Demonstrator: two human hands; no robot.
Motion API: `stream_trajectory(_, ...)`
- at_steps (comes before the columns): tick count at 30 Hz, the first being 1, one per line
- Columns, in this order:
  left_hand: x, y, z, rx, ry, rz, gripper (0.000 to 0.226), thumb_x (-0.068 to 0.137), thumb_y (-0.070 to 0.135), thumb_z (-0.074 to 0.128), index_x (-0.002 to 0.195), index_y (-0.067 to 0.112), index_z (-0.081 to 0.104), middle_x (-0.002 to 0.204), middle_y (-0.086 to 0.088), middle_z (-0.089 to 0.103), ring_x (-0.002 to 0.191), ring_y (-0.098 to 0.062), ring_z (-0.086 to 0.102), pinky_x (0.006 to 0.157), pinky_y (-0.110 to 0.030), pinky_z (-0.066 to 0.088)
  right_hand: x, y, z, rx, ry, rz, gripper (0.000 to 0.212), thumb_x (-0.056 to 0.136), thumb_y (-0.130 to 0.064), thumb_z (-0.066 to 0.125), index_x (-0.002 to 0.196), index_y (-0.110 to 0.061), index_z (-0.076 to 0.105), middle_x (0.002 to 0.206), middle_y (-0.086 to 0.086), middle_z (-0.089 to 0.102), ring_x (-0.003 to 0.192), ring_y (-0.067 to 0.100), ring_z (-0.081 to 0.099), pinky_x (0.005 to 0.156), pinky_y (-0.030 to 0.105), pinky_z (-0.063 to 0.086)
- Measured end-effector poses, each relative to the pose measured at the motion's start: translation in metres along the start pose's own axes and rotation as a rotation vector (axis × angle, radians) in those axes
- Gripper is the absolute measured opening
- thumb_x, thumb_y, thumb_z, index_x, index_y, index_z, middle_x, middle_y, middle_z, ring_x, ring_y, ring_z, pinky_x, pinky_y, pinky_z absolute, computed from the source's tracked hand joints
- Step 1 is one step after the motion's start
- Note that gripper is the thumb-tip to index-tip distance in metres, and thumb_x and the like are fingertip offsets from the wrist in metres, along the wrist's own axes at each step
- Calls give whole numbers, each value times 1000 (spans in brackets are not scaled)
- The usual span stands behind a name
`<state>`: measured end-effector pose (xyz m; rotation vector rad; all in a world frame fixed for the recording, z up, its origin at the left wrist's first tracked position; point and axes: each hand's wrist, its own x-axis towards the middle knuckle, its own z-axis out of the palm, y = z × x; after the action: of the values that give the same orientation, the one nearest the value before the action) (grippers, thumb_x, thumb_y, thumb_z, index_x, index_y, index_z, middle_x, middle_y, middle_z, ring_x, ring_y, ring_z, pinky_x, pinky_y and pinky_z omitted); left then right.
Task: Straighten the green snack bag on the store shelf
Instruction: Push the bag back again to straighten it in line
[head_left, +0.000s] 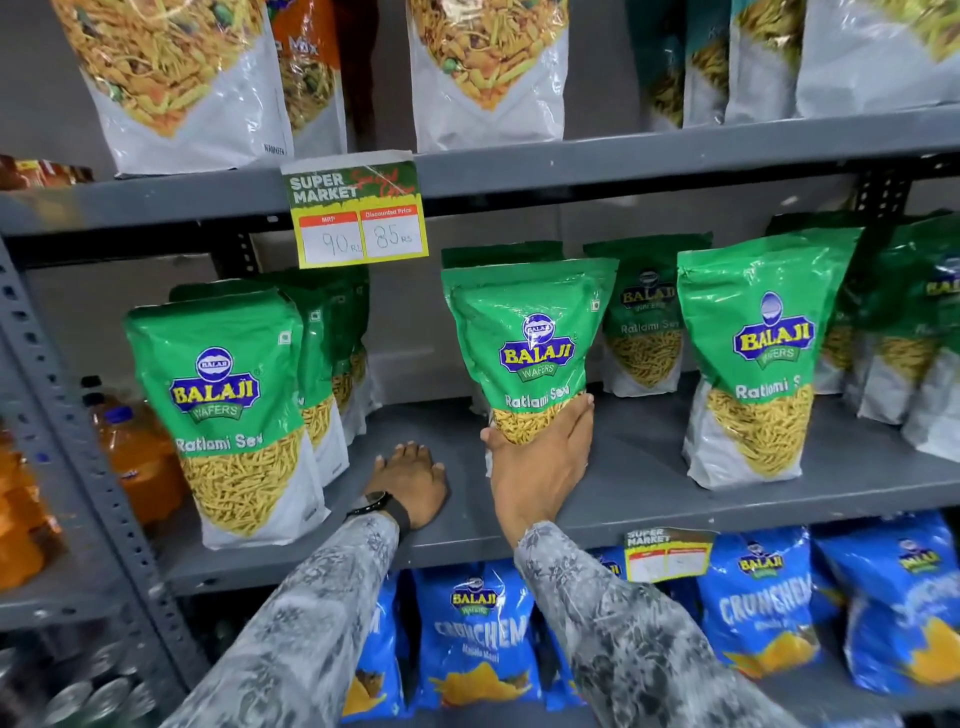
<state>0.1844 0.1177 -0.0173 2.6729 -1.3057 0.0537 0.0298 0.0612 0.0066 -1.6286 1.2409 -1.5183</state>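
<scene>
A green Balaji Ratlami Sev snack bag (530, 343) stands near the middle of the grey shelf (649, 467), leaning slightly to the left. My right hand (540, 462) wraps around its lower part, thumb on the left side and fingers across the front right. My left hand (410, 480) lies flat on the shelf board just left of the bag, fingers spread, holding nothing. A dark watch sits on the left wrist.
Matching green bags stand to the left (234, 415), to the right (758, 358) and behind. A price tag (358, 213) hangs from the shelf above. Blue Crunchem bags (478, 634) fill the shelf below. Orange bottles (135, 452) stand at the far left.
</scene>
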Motion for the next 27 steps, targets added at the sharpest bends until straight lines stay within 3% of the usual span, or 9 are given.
stream_trajectory(19,3,0,1,34,6,8,56,103,37,23,145,4,40,160,-17,33,149,-31,30,123,-54,19,-48,-4,-65,31,24,16,133,66,-34,96,164,-14,9,168,6,23,154,25,23,127,50,22)
stream_trajectory(24,5,-2,3,44,5,13,57,103,37,22,146,4,38,162,-16,30,151,-31,27,124,-53,18,-53,-5,-69,18,23,9,134,68,-39,94,164,-15,5,170,5,18,156,25,21,127,51,21)
stream_trajectory(27,8,-3,5,49,15,8,56,103,37,23,146,4,39,162,-16,32,151,-31,27,123,-53,18,-55,-3,-72,4,-20,-8,142,65,-50,93,164,-19,-4,172,4,9,159,25,13,129,53,11)
